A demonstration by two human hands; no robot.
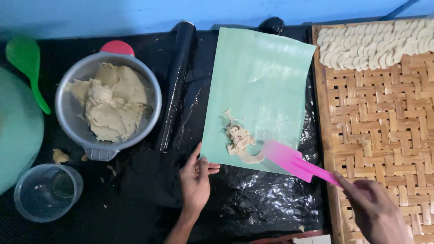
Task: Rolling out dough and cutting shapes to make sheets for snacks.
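Head camera looks down on a black plastic-covered worktop [253,203]. On it lies a pale green sheet [266,77], and near the sheet's lower edge sits a small lump of beige dough [239,139], partly smeared flat. The left hand [196,178] rests at the sheet's lower left corner, its fingertips pinching or pressing the edge so the sheet is held down against the black plastic. The right hand [373,210] comes in from the lower right, fingers closed around the handle of a pink spatula [294,161]; the spatula's broad blade lies on the sheet and touches the right side of the dough smear.

Left of the sheet, a black roll [177,81] lies lengthwise on the worktop. Further left stands a grey metal bowl [72,122] with a red tab at its rim, holding a large mass of the same beige dough [113,101]. A green plastic spoon [28,63] lies beside a green rounded lid or basin [16,131] at the left edge. A clear plastic cup [47,192] stands at lower left, with dough crumbs [59,156] nearby.

On the right sits a woven bamboo tray [379,126], its far corner covered with rows of pale shaped dough pieces [375,43].
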